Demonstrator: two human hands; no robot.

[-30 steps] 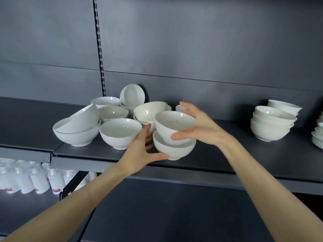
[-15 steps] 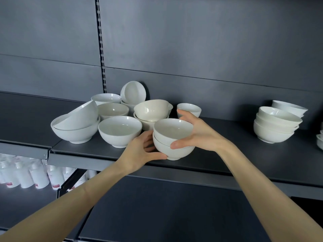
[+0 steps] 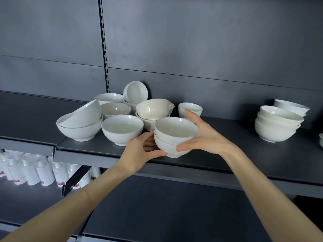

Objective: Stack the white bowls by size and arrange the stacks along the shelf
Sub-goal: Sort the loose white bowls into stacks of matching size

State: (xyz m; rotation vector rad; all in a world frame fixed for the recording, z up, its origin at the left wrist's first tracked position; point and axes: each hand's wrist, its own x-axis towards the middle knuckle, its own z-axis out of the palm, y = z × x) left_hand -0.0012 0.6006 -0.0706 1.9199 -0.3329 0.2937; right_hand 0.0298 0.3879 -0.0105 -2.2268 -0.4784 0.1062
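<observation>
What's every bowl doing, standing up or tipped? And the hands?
Held stack: two bowls nested, upright on shelf.
Left hand: grips the stack's left side.
Right hand: grips its right side.
Big bowl: upright, tilted bowl inside.
Single bowl: upright, empty.
Back bowl: on its side.
Cream bowl: tilted on another.
Small bowl: upright.
Right stack: nested, upright.
Bottles: standing below.

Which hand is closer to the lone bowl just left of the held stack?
Left. The left hand grips the stack right beside that bowl; the right hand grips the stack's far side.
</observation>
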